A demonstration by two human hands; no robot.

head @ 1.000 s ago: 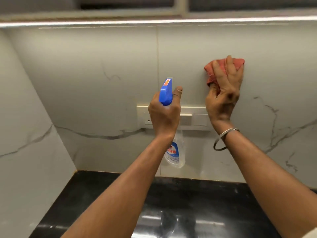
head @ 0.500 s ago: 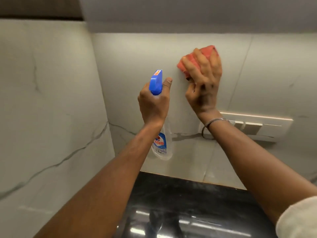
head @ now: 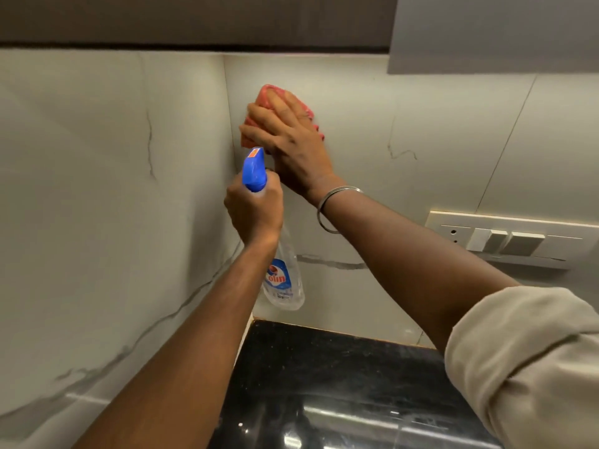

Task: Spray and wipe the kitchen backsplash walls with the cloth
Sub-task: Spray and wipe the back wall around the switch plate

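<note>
Backsplash [head: 421, 131]: pale veined marble, two walls meeting at a corner.
Counter [head: 324, 367]: glossy black, below the walls.
Cabinet [head: 486, 27]: grey, overhead right.
Switch plate [head: 505, 239]: white, on back wall, right of arms.
Right hand [head: 291, 140]: fingers laid flat, pressing cloth to back wall just beside the corner.
Left hand [head: 256, 209]: wrapped round bottle neck; trigger finger hidden, possibly on trigger.
Bottle [head: 283, 280]: clear, blue head, hanging below left hand.
Cloth [head: 269, 92]: red, under right fingers, against wall.
Bangle [head: 324, 218]: silver, right wrist.

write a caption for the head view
Right hand presses a red cloth into the marble backsplash corner; left hand grips a blue-topped clear spray bottle.
</note>
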